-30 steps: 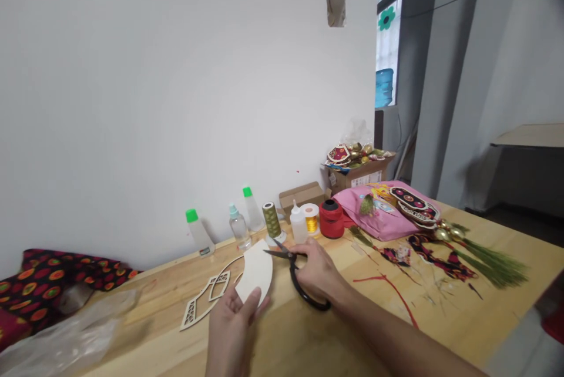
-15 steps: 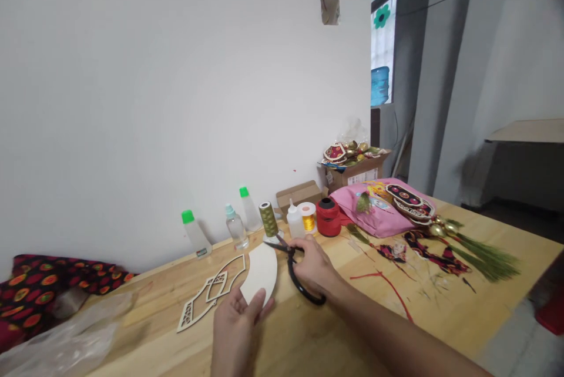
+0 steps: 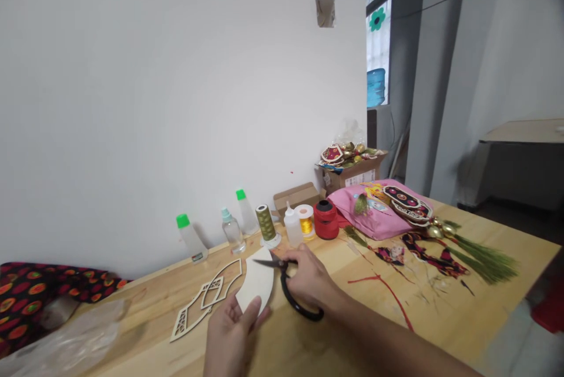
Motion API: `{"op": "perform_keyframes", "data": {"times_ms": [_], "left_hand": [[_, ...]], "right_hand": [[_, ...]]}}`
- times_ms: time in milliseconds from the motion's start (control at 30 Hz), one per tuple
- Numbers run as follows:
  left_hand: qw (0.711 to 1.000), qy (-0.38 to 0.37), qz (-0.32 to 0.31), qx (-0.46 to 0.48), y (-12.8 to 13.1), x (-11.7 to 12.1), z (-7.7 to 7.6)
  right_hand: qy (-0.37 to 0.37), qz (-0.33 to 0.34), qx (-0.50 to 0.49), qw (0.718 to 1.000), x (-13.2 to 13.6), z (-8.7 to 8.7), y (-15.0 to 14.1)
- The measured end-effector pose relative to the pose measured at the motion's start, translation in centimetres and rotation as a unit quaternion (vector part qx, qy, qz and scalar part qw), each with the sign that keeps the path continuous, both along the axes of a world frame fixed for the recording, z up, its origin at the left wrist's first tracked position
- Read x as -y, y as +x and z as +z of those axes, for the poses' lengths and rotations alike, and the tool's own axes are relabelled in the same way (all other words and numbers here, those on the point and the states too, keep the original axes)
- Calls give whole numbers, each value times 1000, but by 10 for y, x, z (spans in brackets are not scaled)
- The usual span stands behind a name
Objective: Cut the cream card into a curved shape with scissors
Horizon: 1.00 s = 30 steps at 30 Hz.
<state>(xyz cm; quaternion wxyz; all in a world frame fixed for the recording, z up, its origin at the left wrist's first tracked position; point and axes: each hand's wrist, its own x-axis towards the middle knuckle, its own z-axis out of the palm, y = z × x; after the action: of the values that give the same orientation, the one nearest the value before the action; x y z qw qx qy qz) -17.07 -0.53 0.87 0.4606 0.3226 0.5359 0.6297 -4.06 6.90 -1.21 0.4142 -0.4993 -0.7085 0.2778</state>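
Note:
My left hand pinches the lower end of a cream, fan-shaped piece of card or thin board, thumb on top and fingers beneath. My right hand grips a pair of black-handled scissors. Their blades point left and lie across the upper part of the cream piece, near its right edge; whether they cut into it I cannot tell. Left of the cream piece, two cut-out wooden frames with lattice ends lie overlapping on the table.
Along the wall stand green-capped bottles, a clear bottle, an olive thread spool, a white squeeze bottle, yellow thread and a red thread cone. A pink bag, tassels and scraps lie right.
The scissors have turned and come lower, so the blades now lie over the cream piece instead of at its top edge. The whole view has shifted slightly.

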Motion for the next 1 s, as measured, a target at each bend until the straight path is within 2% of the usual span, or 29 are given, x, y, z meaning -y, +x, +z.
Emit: {"op": "perform_keyframes", "data": {"times_ms": [233,400,467,567,633,733,800,867,933,1000], "left_hand": [[1000,0,7,0,-3,2,2],[998,3,42,47,-9,1,4],[995,29,49,77,-8,0,7],[988,64,25,138,-2,-1,10],[982,72,7,174,3,-1,11],[980,56,-36,185,7,1,9],[984,36,-83,151,7,3,9],[988,19,-116,100,5,4,8],[992,21,-103,77,2,3,7],[993,30,-62,99,-1,1,4]], "right_hand": [[-8,-17,-58,998,-11,-3,4],[-4,-26,-96,995,-14,5,10],[2,6,-127,992,-6,9,7],[10,124,-194,973,7,13,-2],[-17,192,-237,952,13,14,-10],[-49,189,-304,933,16,19,-16],[-51,166,-341,924,16,26,-14],[-70,172,-365,912,16,31,-9],[-94,202,-374,900,17,33,-4],[-100,227,-368,896,19,32,-2]]}}
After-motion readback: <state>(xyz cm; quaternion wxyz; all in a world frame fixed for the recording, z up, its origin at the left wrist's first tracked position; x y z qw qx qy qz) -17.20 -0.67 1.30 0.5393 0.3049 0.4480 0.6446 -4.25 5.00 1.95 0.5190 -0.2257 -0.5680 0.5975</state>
